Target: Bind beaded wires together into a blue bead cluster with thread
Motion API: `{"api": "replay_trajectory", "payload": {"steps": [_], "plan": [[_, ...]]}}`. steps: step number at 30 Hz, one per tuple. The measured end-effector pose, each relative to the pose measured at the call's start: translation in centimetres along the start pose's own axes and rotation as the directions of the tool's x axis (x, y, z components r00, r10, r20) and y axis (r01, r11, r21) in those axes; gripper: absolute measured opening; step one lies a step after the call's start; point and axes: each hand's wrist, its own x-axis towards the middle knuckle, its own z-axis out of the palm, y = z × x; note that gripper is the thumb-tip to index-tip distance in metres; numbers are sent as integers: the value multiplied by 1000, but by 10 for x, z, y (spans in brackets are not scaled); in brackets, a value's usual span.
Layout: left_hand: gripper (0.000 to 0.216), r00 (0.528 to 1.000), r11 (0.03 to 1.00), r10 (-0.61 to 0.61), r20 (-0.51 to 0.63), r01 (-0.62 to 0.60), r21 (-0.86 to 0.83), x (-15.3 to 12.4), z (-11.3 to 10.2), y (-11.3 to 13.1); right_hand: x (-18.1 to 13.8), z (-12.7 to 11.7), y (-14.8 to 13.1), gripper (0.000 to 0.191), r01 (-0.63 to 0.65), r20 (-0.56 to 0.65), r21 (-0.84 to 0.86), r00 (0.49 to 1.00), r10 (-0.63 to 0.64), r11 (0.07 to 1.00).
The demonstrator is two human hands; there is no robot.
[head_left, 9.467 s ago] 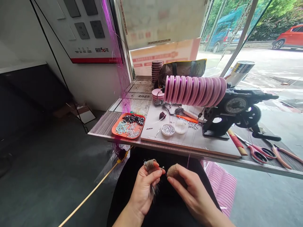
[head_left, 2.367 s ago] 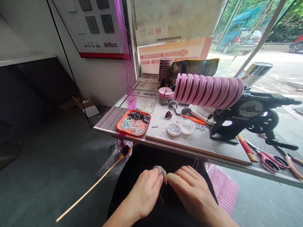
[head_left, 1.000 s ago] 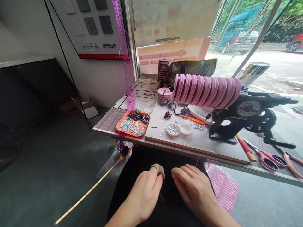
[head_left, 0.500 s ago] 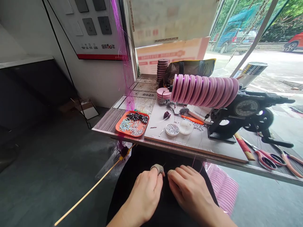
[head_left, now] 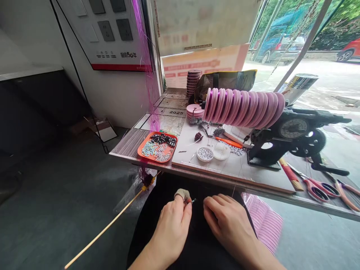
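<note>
My left hand is over my dark lap, fingers curled, its bandaged fingertip and thumb pinching a tiny dark piece that pokes out to the right. My right hand lies beside it, fingers bent and close together, fingertips a short gap from the piece; whatever it holds is hidden. A thin thread runs up from the right hand toward the table. A row of pink spools sits on a black winding machine on the table.
On the table edge sit an orange tray of beads, a small white dish of silver beads, an orange-handled tool and pink scissors. A wooden stick slants down to the floor at left. Purple strands hang by the wall.
My hands have drawn slightly apart since half a second ago, and the small dark piece now shows at my left fingertips. The table's things have not moved.
</note>
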Motion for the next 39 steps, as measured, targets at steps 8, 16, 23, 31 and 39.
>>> {"api": "replay_trajectory", "payload": {"steps": [8, 16, 23, 31, 39], "plan": [[24, 998, 999, 19, -61, -22, -46, 3, 4, -7, -2, -3, -3, 24, -12, 18, 138, 1000, 9, 990], [24, 994, 985, 5, -110, -24, -169, 10, 5, -9, 1, -19, -10, 20, 136, -79, 281, 990, -118, 950], [23, 991, 962, 25, -129, -59, -265, 7, 4, -6, 0, -13, -7, 25, 156, -51, 240, 988, -148, 958], [24, 991, 968, 49, -123, -78, -239, 5, 6, -6, 0, -8, -7, 26, 144, -12, 265, 989, -146, 954], [24, 987, 974, 63, -146, -93, -207, 2, 7, -4, -1, -8, -5, 24, 110, 2, 267, 993, -115, 957]]}}
